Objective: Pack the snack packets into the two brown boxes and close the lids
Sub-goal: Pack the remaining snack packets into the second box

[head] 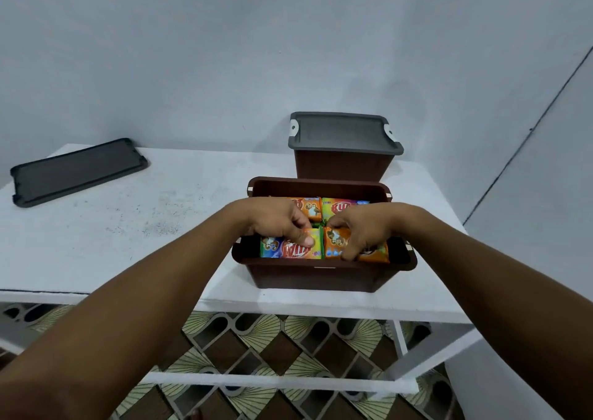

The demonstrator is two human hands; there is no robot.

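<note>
Hands are meeting over the open box [321, 277] at the front of the white table [128, 227], seen from the head camera; the left hand [276, 222] is pinching the left front packet [285, 251], thumb on its face and fingers curling over its top edge; the right hand [362, 232] is gripping the right front packet [335, 243] the same way; both seem to be squaring these 2 against the near wall so the layer is lying flat below the rim. The back packets [309, 209] are sitting just behind, making 4 on top; the box is looking full. Behind it the second box [343, 168] is wearing its grey lid [343, 131], likely finished; the loose lid [77, 171] is lying flat at the table's far left, well apart, probably waiting for this box.
</note>
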